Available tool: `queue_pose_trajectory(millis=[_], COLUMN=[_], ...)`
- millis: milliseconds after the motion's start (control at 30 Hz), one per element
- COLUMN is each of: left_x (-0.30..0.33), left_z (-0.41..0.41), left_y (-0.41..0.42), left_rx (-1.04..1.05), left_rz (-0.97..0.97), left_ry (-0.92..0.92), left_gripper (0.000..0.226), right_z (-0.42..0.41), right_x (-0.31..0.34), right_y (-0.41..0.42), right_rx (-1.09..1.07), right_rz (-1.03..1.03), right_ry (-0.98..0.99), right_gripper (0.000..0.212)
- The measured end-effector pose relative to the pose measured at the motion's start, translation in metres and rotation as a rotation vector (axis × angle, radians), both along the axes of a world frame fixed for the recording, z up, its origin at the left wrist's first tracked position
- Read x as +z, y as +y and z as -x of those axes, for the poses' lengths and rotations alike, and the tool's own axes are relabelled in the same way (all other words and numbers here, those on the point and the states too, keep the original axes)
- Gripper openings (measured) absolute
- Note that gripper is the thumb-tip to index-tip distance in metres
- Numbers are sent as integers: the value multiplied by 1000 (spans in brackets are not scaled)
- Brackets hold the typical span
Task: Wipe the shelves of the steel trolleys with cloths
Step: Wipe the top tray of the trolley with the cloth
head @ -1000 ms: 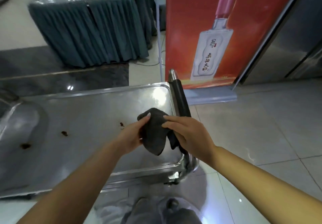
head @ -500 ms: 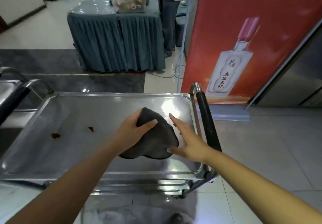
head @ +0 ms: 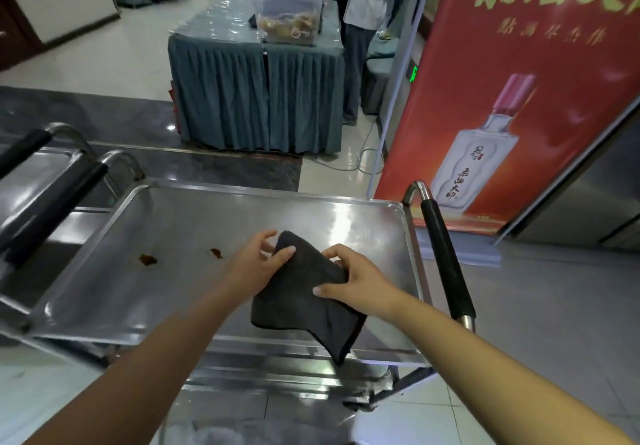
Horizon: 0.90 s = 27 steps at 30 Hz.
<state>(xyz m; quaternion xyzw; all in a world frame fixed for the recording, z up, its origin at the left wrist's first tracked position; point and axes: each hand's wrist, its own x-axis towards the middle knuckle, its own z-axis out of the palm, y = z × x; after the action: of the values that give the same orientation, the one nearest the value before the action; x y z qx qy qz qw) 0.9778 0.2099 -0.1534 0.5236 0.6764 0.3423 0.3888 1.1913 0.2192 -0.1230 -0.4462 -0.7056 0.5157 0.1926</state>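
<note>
Both hands hold the cloth point(head: 304, 301) over the right half of the trolley's top shelf point(head: 173, 237): the left hand point(head: 258, 264) pinches the far corner, thumb on top and fingers curled behind it, while the right hand point(head: 360, 280) grips a gathered fold near the cloth's middle, its thumb pressed on the near face. Half a second ago the left palm lay flat on top of the cloth and the right hand only touched its edge with straight fingers; now the cloth is lifted and bunched between the two hands, and its lower corner hangs past the shelf's near rim at about 5 o'clock from the hands. The view has also tilted up since then, so more of the room shows. Two brown stains point(head: 148, 259) sit on the steel at about 9 o'clock from the left hand, well apart from the cloth. The black-padded handle point(head: 445, 264) runs along the shelf's right end at 3 o'clock, and a second trolley point(head: 45, 181) with its own black handles stands at 10 o'clock. At 1 o'clock a red banner point(head: 540, 98) carries large gold Chinese characters, cut off by the frame's edge, with a smaller, blurred line beneath them; a picture of a white bottle point(head: 474, 164) with a pink cap bears dark vertical characters too small to read surely. At 12 o'clock a skirted table point(head: 256, 98) holds clear plastic boxes point(head: 291, 19), and a person point(head: 360, 29) stands beside it.
</note>
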Motion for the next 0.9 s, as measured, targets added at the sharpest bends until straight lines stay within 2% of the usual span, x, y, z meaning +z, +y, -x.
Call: queue_pose_trajectory(millis=[100, 167, 233, 300, 367, 467, 533, 633, 800, 900], left_x=[-10, -16, -19, -20, -20, -19, -20, -21, -26, -29], left_z=[8, 12, 11, 8, 10, 23, 30, 34, 28, 19], left_y=[-19, -35, -49, -57, -59, -59, -57, -54, -51, -48], left_rx=[-25, -103, -203, -271, -277, -299, -297, -310, -357, -338], left_rz=[-118, -142, -42, 47, 38, -32, -31, 23, 32, 27], left_ry=[85, 62, -56, -246, -393, -434, -433, -397, -368, -379], left_gripper=[51, 51, 57, 50, 51, 71, 72, 60, 37, 34], right_z=[14, 22, 30, 40, 49, 57, 59, 61, 50, 41], right_x=[-1, -1, -1, 1, 2, 7, 9, 9, 10, 1], right_y=[-3, -5, -9, -15, -20, -27, -29, -32, -29, -34], right_rx=[-114, -192, -220, -185, -120, -30, 10, 28, -76, -151], right_rz=[-47, -30, 26, 94, 143, 171, 154, -68, -465, -571], right_ry=[-6, 33, 86, 118, 139, 170, 180, 63, -321, -366], right_gripper=[30, 31, 31, 32, 34, 43, 54, 57, 45, 49])
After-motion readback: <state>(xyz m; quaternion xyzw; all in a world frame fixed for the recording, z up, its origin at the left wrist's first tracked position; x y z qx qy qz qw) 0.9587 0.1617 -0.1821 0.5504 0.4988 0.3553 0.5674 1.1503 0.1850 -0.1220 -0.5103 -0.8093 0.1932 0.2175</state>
